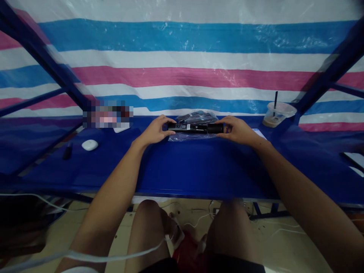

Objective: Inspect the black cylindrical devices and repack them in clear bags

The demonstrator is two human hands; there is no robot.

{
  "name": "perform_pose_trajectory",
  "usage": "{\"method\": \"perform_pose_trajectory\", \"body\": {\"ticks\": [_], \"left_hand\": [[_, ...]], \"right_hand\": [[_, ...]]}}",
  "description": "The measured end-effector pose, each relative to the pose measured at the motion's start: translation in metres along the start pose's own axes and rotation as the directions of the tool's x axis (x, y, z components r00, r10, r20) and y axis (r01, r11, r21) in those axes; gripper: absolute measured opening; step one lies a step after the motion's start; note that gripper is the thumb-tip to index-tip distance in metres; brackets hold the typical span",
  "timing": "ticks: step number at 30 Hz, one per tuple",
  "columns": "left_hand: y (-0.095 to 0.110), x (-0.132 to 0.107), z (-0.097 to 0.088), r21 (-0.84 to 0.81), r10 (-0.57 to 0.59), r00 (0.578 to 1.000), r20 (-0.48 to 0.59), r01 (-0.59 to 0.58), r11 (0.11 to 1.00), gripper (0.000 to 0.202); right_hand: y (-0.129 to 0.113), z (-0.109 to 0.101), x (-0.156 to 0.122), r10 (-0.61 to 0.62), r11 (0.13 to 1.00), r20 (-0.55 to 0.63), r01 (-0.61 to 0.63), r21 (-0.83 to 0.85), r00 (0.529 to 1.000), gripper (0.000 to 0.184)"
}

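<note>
A long black tube-shaped device (196, 128) with a small white label lies level between my two hands at the far side of the blue table. Its left end is pinched between the thumb and fingers of my left hand (158, 129). My right hand (233, 129) grips the thicker right end in the same way. Clear plastic bags (199, 116) with dark contents sit just behind the device. A sheet of clear plastic (182, 137) also shows along its near side. The exact kind of device is too small to make out.
On the blue table (193, 167), a plastic cup with a straw (274, 115) stands at the back right. A lit phone-like screen (258, 133) lies by my right wrist. To the left is a white rounded object (90, 145). Blue metal posts (54, 72) frame both sides.
</note>
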State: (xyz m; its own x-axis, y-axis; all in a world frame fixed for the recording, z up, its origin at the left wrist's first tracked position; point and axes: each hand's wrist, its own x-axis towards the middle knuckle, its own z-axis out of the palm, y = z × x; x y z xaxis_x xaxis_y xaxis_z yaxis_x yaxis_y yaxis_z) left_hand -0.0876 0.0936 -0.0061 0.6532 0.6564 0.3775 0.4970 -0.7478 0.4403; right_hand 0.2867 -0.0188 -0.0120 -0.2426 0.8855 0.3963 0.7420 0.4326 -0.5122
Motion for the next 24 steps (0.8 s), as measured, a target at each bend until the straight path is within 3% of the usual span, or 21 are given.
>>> {"method": "perform_pose_trajectory", "body": {"ticks": [10, 24], "left_hand": [[0.0, 0.0003, 0.001, -0.013, -0.019, 1.0, -0.011, 0.018, 1.0, 0.043], [-0.0005, 0.0001, 0.0018, -0.016, -0.023, 1.0, -0.022, 0.022, 1.0, 0.042]], "right_hand": [[-0.0013, -0.0014, 0.0005, -0.051, 0.999, -0.007, 0.051, -0.012, 0.999, 0.049], [-0.0058, -0.0016, -0.0018, 0.0, 1.0, -0.057, 0.001, 0.017, 0.998, 0.053]]}}
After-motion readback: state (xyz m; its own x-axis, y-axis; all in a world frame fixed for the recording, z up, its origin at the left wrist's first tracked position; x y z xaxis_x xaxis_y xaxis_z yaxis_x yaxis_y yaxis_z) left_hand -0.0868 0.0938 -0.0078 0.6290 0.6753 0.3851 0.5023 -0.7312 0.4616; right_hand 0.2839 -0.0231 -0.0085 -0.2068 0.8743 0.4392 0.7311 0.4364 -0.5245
